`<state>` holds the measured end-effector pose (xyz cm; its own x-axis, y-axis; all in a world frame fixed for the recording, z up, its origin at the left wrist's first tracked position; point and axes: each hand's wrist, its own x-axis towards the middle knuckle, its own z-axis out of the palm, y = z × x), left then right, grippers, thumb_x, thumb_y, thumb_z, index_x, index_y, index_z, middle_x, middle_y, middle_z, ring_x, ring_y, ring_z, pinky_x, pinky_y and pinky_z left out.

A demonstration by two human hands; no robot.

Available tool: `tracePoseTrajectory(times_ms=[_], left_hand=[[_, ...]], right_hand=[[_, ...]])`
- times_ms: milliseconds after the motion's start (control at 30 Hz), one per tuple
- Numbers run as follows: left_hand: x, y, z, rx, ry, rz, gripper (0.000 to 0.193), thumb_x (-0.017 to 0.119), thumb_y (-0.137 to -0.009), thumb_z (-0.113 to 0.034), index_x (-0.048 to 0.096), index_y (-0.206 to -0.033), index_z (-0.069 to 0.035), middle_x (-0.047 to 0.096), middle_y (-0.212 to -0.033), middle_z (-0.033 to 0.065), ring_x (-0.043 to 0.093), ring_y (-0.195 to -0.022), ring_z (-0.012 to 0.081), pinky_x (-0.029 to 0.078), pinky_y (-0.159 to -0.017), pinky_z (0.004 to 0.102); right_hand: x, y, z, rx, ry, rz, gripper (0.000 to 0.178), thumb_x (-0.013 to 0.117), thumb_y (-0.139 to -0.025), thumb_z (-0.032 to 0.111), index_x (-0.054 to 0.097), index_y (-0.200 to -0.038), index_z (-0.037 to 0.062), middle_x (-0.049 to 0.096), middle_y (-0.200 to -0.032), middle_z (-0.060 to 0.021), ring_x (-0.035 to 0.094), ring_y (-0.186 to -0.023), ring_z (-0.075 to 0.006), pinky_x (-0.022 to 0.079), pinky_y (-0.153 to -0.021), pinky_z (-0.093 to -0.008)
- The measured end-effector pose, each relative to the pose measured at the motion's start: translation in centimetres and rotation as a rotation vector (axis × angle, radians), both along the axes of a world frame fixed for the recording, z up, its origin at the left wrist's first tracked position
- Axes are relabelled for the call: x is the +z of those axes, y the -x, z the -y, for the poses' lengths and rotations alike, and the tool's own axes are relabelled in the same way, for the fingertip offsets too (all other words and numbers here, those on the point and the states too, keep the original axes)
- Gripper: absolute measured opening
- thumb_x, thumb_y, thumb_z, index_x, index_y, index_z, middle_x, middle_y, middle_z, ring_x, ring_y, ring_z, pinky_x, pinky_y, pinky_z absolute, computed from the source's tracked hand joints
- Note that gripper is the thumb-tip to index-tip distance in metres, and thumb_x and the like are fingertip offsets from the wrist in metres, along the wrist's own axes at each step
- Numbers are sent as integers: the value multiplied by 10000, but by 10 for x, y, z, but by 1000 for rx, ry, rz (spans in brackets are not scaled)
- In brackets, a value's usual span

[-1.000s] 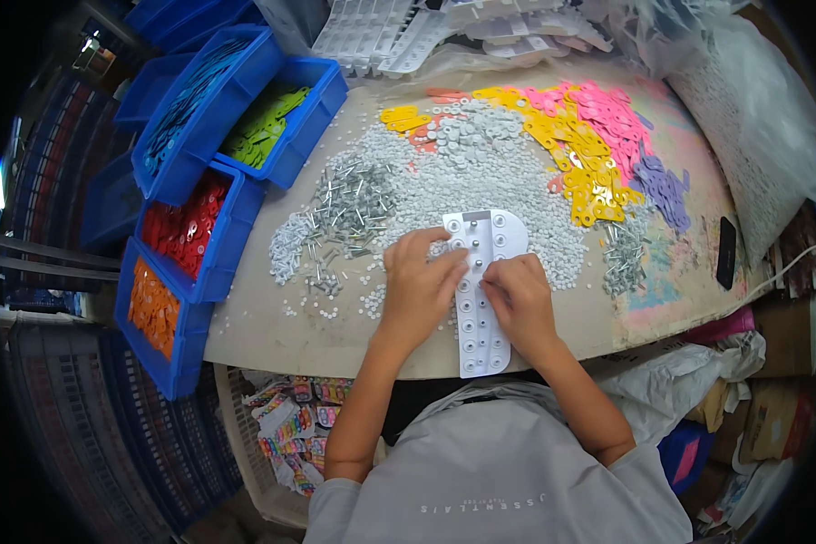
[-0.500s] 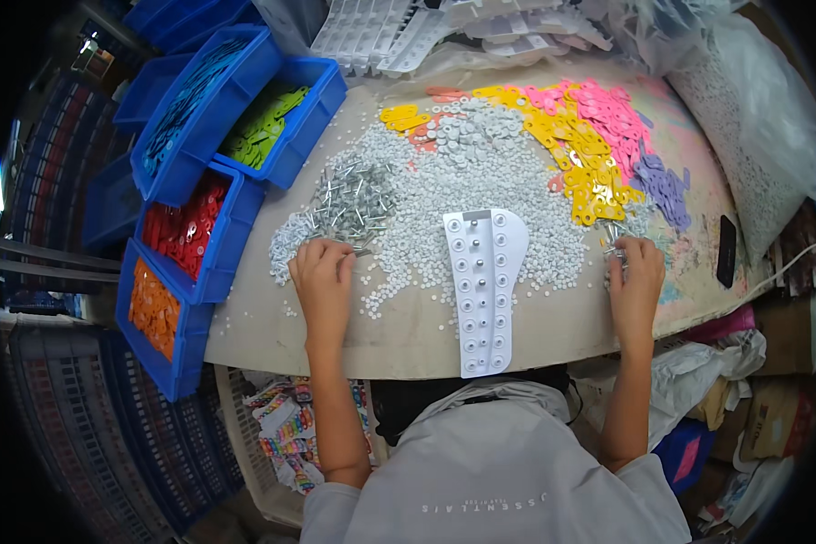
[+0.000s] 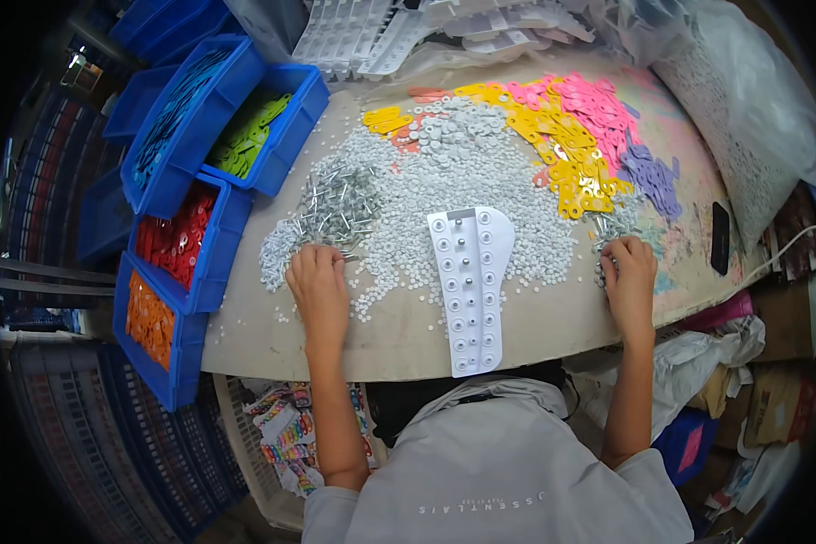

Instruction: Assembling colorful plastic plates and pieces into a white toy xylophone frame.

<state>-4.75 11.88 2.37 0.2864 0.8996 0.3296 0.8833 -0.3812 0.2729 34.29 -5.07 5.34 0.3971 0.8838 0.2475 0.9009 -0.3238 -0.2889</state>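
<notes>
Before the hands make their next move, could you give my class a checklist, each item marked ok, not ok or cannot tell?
1. White board lying on the table, clear of both hands: ok.
2. Left hand at the larger metal pin pile: ok.
3. Right hand at the smaller pin pile: ok.
4. Pins firmly gripped: cannot tell, too small.
5. Salmon pieces kept apart from the white pieces: not ok, they meet.
</notes>
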Motion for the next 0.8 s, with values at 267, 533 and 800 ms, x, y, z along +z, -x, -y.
tracePoseTrajectory(times_ms=[267, 533, 800], left_hand=[[-1, -1, 1, 22, -20, 24, 114, 696, -861, -83, 657, -967, -96, 592, -975, 49, 554, -1004, 269, 393, -908, 397], [0, -1, 3, 0, -53, 50, 93, 701, -856, -77, 663, -938, -98, 592, -954, 38, 554, -981, 258, 392, -894, 391], [5, -5, 7, 40, -13, 34, 69, 680, -889, -85, 649, -946, -61, 597, -966, 88, 556, -998, 280, 387, -924, 404]], right_hand=[[-5, -9, -1, 72, 62, 45, 81, 666, -862, 53, 632, -935, 51, 579, -993, -105, 531, -995, -312, 404, -892, -427], [2, -2, 3, 119, 9, -30, 114, 683, -846, 62, 596, -919, 51, 569, -997, -99, 521, -1003, -305, 380, -916, -415], [-4, -8, -2, 136, 70, 19, 130, 692, -834, 56, 598, -925, 53, 575, -986, -86, 522, -1030, -295, 380, -921, -413]])
